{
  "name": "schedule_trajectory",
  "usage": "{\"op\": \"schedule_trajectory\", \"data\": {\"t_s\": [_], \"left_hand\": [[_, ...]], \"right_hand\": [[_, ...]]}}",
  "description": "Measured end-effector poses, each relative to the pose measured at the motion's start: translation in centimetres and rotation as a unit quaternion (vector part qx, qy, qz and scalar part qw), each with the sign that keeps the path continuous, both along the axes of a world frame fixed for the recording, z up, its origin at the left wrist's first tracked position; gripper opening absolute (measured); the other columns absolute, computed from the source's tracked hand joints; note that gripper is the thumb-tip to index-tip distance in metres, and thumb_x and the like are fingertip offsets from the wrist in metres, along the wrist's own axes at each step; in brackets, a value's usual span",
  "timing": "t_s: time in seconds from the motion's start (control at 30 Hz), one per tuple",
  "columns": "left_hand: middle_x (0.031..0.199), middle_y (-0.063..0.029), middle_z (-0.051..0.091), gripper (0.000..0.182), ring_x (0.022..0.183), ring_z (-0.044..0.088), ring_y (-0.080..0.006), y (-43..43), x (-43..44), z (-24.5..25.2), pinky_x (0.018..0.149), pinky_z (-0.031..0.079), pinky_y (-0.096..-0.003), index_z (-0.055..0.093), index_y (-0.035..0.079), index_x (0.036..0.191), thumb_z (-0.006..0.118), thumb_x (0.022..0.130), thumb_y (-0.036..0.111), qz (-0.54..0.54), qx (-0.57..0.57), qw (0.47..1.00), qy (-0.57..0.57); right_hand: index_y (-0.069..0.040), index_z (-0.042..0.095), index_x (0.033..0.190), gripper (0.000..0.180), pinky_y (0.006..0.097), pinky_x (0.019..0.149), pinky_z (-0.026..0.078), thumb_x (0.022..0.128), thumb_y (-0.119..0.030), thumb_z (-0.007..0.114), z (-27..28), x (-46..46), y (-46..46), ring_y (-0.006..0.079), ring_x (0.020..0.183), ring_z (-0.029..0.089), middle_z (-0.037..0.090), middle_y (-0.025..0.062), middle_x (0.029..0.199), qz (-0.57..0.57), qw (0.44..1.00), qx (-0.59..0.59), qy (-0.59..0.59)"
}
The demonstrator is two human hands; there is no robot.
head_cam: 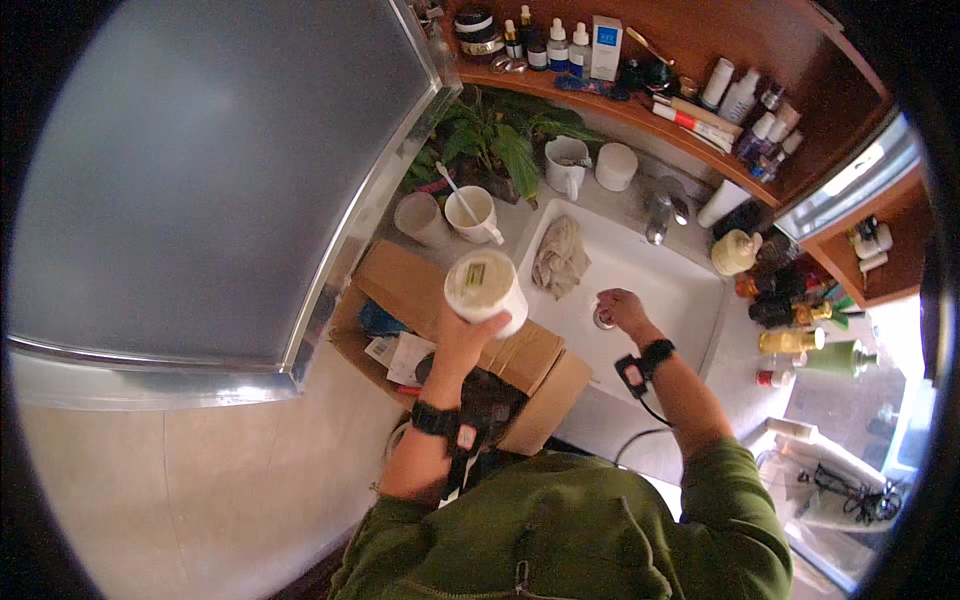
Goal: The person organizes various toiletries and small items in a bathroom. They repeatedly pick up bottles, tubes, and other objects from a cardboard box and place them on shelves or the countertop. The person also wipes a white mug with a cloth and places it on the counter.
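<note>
My left hand [465, 337] grips a white cylindrical container [487, 292] with a label on its round end, above an open cardboard box [465, 307]. Over the white sink basin [652, 352], near the metal drain [602, 316], is my right hand [622, 309] with its fingers bent together; whether it holds something small cannot be told. A crumpled beige cloth [561, 256] lies at the left side of the basin. Behind the container stands a white mug [472, 217] with a toothbrush [456, 191] in it, beside a translucent cup [418, 217].
A potted plant [495, 142], another white mug [566, 165] and a lidded white jar [616, 166] stand behind the sink, left of the faucet [660, 214]. Bottles crowd the right counter and a wooden shelf [637, 101]. A metal-framed panel [225, 172] is at left.
</note>
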State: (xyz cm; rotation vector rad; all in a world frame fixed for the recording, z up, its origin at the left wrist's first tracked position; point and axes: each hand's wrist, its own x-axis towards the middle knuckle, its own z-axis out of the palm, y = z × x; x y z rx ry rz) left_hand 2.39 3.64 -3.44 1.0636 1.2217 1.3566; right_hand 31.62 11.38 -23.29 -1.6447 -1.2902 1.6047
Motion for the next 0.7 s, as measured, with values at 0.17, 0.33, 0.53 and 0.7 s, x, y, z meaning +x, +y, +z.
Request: {"op": "schedule_trajectory", "data": {"t_s": [0.17,0.33,0.53,0.7], "left_hand": [[0.116,-0.0075,0.053,0.069,0.106,0.052,-0.0169,-4.3,0.4,0.6,0.092,0.041,-0.0313,0.041,0.000,0.122,0.076,0.063,0.007,0.034,-0.044,0.998,-0.004],[0.113,-0.0088,0.055,0.070,0.102,0.055,-0.0188,-7.7,-1.0,0.8,0.088,0.044,-0.0320,0.042,-0.002,0.122,0.076,0.061,0.009,0.084,-0.057,0.995,0.013],[0.120,-0.0088,0.051,0.077,0.111,0.050,-0.0207,-8.7,-2.6,-1.4,0.094,0.041,-0.0336,0.039,0.000,0.126,0.077,0.060,0.014,0.095,-0.017,0.995,-0.011],[0.121,-0.0100,0.051,0.077,0.111,0.050,-0.0218,-11.2,-3.5,-1.8,0.095,0.041,-0.0365,0.038,0.001,0.127,0.077,0.066,0.025,0.155,0.006,0.987,0.031]], "right_hand": [[0.002,0.058,0.105,0.034,0.0313,0.063,0.051,0.081,-0.022,0.064,-9.5,-6.6,6.0,0.0191,0.073,0.063,0.065,0.0110,0.086,0.057,0.961,0.150,-0.225],[-0.004,0.061,0.092,0.020,0.0371,0.070,0.050,0.082,-0.021,0.061,-7.6,-3.4,9.8,0.0224,0.076,0.063,0.064,0.0074,0.082,0.007,0.998,0.014,0.060],[-0.007,0.053,0.106,0.024,0.0348,0.084,0.047,0.085,-0.017,0.057,7.7,2.8,9.6,0.0180,0.093,0.057,0.058,0.0031,0.100,-0.059,0.918,0.112,0.376],[-0.006,0.053,0.114,0.036,0.0373,0.087,0.046,0.086,-0.027,0.052,20.6,11.9,0.1,0.0203,0.103,0.055,0.057,0.0069,0.112,-0.281,0.836,0.238,0.407]]}}
